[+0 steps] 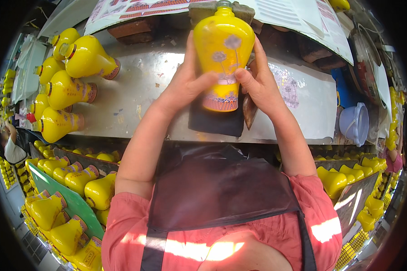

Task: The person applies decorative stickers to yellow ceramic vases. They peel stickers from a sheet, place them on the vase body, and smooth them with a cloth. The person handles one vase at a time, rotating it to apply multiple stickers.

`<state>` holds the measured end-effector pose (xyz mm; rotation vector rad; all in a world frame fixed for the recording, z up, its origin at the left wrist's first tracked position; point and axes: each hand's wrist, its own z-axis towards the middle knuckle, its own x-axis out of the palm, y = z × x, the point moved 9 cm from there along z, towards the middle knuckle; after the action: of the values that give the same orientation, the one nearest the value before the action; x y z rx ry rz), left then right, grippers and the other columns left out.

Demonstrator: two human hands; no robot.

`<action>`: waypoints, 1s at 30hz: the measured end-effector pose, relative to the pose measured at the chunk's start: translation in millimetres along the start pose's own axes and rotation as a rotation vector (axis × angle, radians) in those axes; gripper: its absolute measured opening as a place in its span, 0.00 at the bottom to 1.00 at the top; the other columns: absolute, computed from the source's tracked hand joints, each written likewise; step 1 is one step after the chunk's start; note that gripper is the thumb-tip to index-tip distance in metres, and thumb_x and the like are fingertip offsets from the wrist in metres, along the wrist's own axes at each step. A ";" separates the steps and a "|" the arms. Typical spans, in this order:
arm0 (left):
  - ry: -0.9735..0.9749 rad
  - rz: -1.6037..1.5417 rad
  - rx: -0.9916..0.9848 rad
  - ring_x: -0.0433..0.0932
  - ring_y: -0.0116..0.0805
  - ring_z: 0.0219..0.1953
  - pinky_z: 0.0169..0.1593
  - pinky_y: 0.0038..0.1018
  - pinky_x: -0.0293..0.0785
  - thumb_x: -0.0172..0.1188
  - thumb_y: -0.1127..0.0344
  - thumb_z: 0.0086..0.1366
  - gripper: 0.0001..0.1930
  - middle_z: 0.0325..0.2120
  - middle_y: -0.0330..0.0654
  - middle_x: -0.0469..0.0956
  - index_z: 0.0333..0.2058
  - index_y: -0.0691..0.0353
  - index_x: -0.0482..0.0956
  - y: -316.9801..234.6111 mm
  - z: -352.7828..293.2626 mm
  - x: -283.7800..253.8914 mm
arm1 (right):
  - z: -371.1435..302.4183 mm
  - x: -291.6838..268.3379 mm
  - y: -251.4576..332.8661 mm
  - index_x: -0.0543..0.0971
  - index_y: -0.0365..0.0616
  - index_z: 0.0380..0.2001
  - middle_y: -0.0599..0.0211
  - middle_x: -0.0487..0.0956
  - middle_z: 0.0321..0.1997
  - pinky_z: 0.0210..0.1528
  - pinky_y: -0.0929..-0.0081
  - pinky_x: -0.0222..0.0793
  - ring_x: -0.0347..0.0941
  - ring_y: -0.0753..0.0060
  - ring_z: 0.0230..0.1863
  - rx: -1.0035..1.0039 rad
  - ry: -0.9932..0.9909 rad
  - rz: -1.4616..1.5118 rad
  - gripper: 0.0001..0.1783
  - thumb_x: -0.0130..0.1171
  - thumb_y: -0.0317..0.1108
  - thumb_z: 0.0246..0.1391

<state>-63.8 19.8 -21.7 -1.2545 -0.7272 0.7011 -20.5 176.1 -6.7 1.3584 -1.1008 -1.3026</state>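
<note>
A glossy yellow bottle (224,38) with purple flowers and a patterned band round its base is between my hands, its neck pointing away from me. My left hand (184,83) grips its left side, with the thumb reaching across the front near the pale band. On the opposite side my right hand (261,86) curls round it, the thumb pressed on the front by the flower stems. Beyond the bottle's neck is a grey block (202,10). A folded black cloth (215,122) lies under the base, beside a brown pointed piece (248,113) near my right wrist.
Several yellow bottles (88,56) lie and stand at the table's left. A sheet with purple flower prints (298,97) lies on the right, near a pale blue bucket (355,124). Printed sheets (298,18) rest on bricks (131,28) at the back. Crated bottles (99,189) flank me.
</note>
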 end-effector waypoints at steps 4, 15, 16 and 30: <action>-0.009 -0.018 -0.014 0.55 0.43 0.75 0.75 0.35 0.52 0.64 0.61 0.65 0.55 0.73 0.53 0.55 0.77 0.61 0.30 1.5 -0.4 -0.7 | -0.3 0.5 -0.1 0.41 0.42 0.79 0.47 0.73 0.67 0.61 0.68 0.72 0.78 0.62 0.59 -0.001 0.006 -0.002 0.54 0.64 0.44 0.63; 0.008 -0.046 -0.032 0.47 0.42 0.78 0.77 0.35 0.45 0.67 0.59 0.65 0.56 0.75 0.52 0.49 0.77 0.63 0.32 5.4 -0.2 -2.5 | -1.6 2.0 1.5 0.41 0.44 0.79 0.48 0.73 0.66 0.59 0.70 0.74 0.79 0.65 0.57 0.006 0.012 0.047 0.53 0.64 0.41 0.63; 0.009 -0.053 -0.029 0.47 0.42 0.78 0.77 0.35 0.45 0.67 0.59 0.65 0.56 0.75 0.52 0.49 0.77 0.63 0.32 6.0 -0.1 -2.4 | -1.6 2.3 -0.2 0.41 0.44 0.79 0.48 0.72 0.67 0.59 0.69 0.73 0.79 0.65 0.57 0.017 0.015 0.045 0.53 0.64 0.41 0.63; 0.011 -0.164 0.060 0.43 0.41 0.79 0.78 0.36 0.41 0.54 0.45 0.74 0.51 0.78 0.53 0.44 0.76 0.67 0.30 -3.4 -3.8 -2.6 | -3.3 -18.6 3.6 0.52 0.52 0.79 0.68 0.79 0.34 0.34 0.80 0.70 0.71 0.83 0.29 0.081 -0.074 -0.039 0.43 0.58 0.45 0.68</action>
<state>-62.1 15.0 -19.2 -1.1295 -0.7854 0.5771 -17.9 193.9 0.0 1.4067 -1.1946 -1.3584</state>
